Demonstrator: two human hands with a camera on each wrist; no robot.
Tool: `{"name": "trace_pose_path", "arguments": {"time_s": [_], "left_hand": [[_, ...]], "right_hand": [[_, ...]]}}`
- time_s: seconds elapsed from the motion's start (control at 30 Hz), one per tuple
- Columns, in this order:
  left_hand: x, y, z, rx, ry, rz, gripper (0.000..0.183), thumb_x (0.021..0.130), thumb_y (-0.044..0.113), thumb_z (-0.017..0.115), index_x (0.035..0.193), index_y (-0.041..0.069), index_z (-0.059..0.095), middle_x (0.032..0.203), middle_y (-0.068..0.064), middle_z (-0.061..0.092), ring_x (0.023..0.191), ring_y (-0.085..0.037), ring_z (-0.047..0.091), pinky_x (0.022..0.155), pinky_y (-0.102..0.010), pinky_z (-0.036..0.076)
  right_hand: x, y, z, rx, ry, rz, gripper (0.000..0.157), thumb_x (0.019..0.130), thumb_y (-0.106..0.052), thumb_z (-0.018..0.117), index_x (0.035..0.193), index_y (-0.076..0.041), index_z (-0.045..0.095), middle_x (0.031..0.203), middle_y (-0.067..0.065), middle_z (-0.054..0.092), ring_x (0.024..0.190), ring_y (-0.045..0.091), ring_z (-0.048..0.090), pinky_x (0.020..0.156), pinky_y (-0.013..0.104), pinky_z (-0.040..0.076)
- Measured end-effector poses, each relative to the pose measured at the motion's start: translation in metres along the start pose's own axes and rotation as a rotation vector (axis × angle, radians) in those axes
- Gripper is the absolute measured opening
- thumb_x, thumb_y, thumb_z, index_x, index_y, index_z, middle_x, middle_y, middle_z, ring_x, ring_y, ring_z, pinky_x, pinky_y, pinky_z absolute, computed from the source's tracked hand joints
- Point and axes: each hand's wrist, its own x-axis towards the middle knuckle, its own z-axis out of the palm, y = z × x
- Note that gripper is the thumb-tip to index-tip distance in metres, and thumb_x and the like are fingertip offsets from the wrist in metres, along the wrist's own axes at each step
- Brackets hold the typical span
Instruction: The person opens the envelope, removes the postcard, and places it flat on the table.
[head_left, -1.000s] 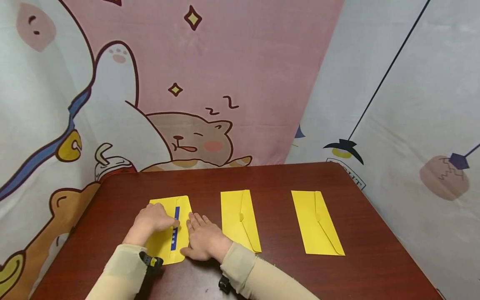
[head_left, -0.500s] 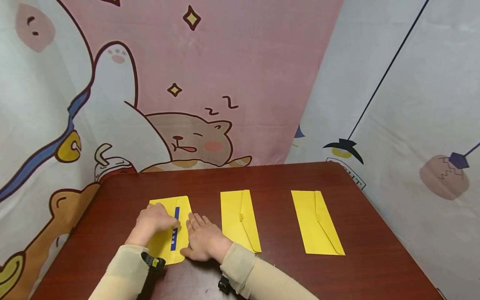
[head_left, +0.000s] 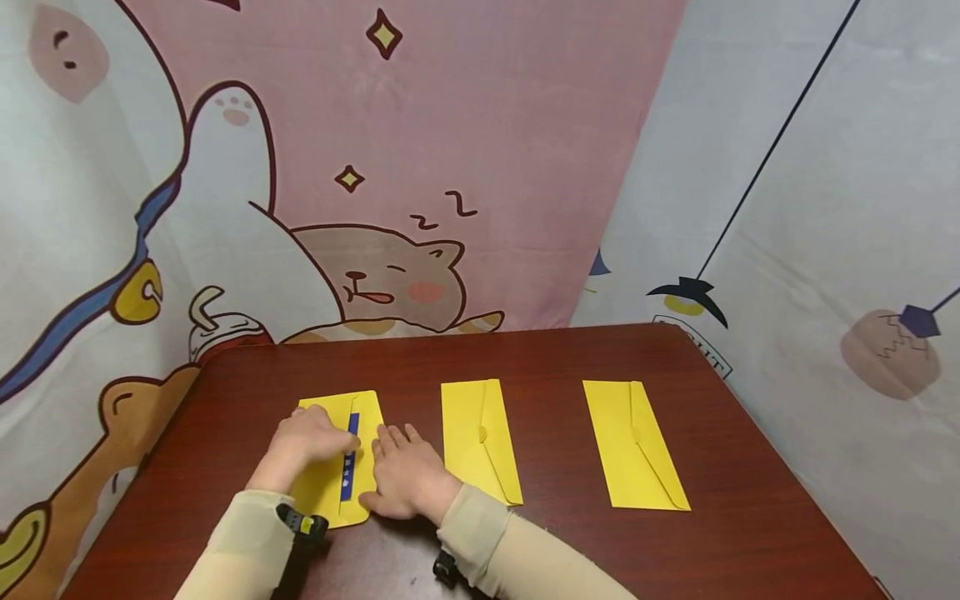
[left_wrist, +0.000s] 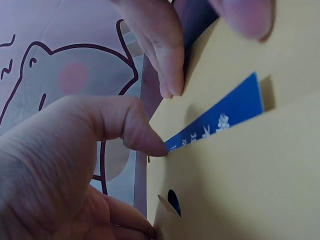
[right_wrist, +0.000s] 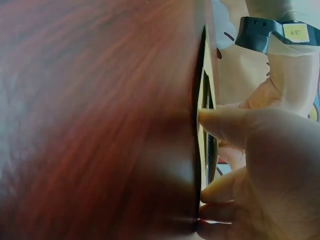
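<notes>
A yellow envelope [head_left: 322, 483] lies on the table at the left with its flap turned out toward the right. From its mouth shows the edge of a blue card [head_left: 348, 479] with white print; the rest is inside. My left hand [head_left: 303, 442] grips the envelope's far left part, fingers at its edge. In the left wrist view its bent thumb touches the blue card [left_wrist: 235, 110] at the mouth. My right hand [head_left: 408, 475] is laid with extended fingers along the flap's right edge. The right wrist view shows thumb and fingertips at the envelope's edge [right_wrist: 202, 150].
Two more yellow envelopes, a middle one [head_left: 476, 442] and a right one [head_left: 633, 446], lie with flaps folded over. The dark red wooden table [head_left: 720, 467] ends at a hanging cloth [head_left: 525, 167] with cartoon animals behind it.
My right hand has shifted very slightly to the left. The left hand and the envelopes look almost unchanged.
</notes>
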Motion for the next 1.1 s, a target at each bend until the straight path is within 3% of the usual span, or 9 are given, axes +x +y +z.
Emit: {"name": "trace_pose_path", "arguments": {"time_s": [0.2,0.43,0.53,0.7,0.9,1.1], "left_hand": [[-0.001,-0.002,-0.005,-0.007,-0.001,0.003,0.062,0.08,0.048,0.079,0.106,-0.006,0.063,0.088,-0.016,0.06,0.082,-0.034,0.059,0.071,-0.045,0.05],[-0.001,-0.006,-0.004,-0.02,0.008,0.008,0.064,0.08,0.05,0.079,0.105,-0.006,0.062,0.087,-0.015,0.061,0.08,-0.033,0.06,0.068,-0.043,0.051],[0.001,-0.007,-0.002,-0.008,0.014,0.015,0.064,0.08,0.05,0.079,0.106,-0.006,0.063,0.088,-0.016,0.06,0.08,-0.033,0.059,0.068,-0.043,0.05],[0.001,-0.007,-0.003,0.011,0.025,0.034,0.064,0.08,0.051,0.078,0.104,-0.007,0.064,0.088,-0.015,0.06,0.079,-0.032,0.059,0.068,-0.043,0.049],[0.001,-0.009,-0.002,0.029,0.037,0.049,0.068,0.08,0.055,0.076,0.104,-0.008,0.064,0.087,-0.015,0.06,0.078,-0.032,0.057,0.068,-0.043,0.047],[0.001,-0.01,-0.001,0.035,0.046,0.058,0.066,0.079,0.052,0.075,0.103,-0.008,0.064,0.089,-0.016,0.06,0.079,-0.032,0.057,0.07,-0.044,0.046]], "right_hand": [[0.007,-0.005,0.001,0.002,0.086,0.02,0.079,0.104,-0.074,0.032,0.149,-0.015,0.063,0.16,0.008,0.049,0.149,0.023,0.044,0.124,0.047,0.026],[0.013,-0.012,0.003,-0.011,0.169,0.056,0.075,0.1,-0.078,0.04,0.128,-0.02,0.078,0.146,0.008,0.062,0.135,0.024,0.057,0.122,0.053,0.029],[0.015,-0.013,0.004,-0.008,0.183,0.081,0.081,0.097,-0.08,0.045,0.136,-0.016,0.073,0.143,0.007,0.063,0.133,0.023,0.057,0.121,0.054,0.031],[0.016,-0.014,0.006,0.015,0.169,0.087,0.091,0.097,-0.081,0.045,0.156,-0.012,0.053,0.16,0.006,0.048,0.148,0.022,0.043,0.121,0.055,0.03],[0.017,-0.014,0.003,-0.028,0.126,0.012,0.087,0.102,-0.075,0.039,0.165,-0.015,0.038,0.173,0.003,0.026,0.159,0.019,0.022,0.125,0.054,0.02],[0.023,-0.01,0.004,-0.016,0.06,-0.06,0.083,0.106,-0.07,0.032,0.168,-0.016,0.029,0.176,0.004,0.017,0.161,0.018,0.013,0.128,0.049,0.013]]}}
